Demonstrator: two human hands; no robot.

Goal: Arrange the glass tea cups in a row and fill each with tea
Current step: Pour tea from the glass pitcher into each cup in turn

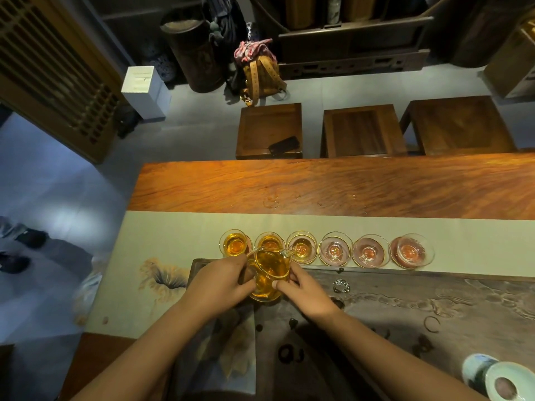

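Observation:
Several glass tea cups stand in a row on the pale table runner (173, 227). The leftmost cup (235, 243) and the second cup (270, 241) hold amber tea. The third cup (302, 246) is partly filled. The cups to its right (335, 250) (370, 251) (411, 250) look empty. A glass pitcher of tea (269, 274) is tilted, its spout over the third cup. My left hand (220, 282) grips the pitcher's left side. My right hand (304, 290) holds its right side with fingertips.
A dark carved tea tray (405, 302) lies along the near side, with a lidded porcelain bowl (498, 377) at lower right. The wooden table (318, 186) stretches beyond the runner. Three wooden stools (362, 131) stand behind it, one bearing a phone (284, 145).

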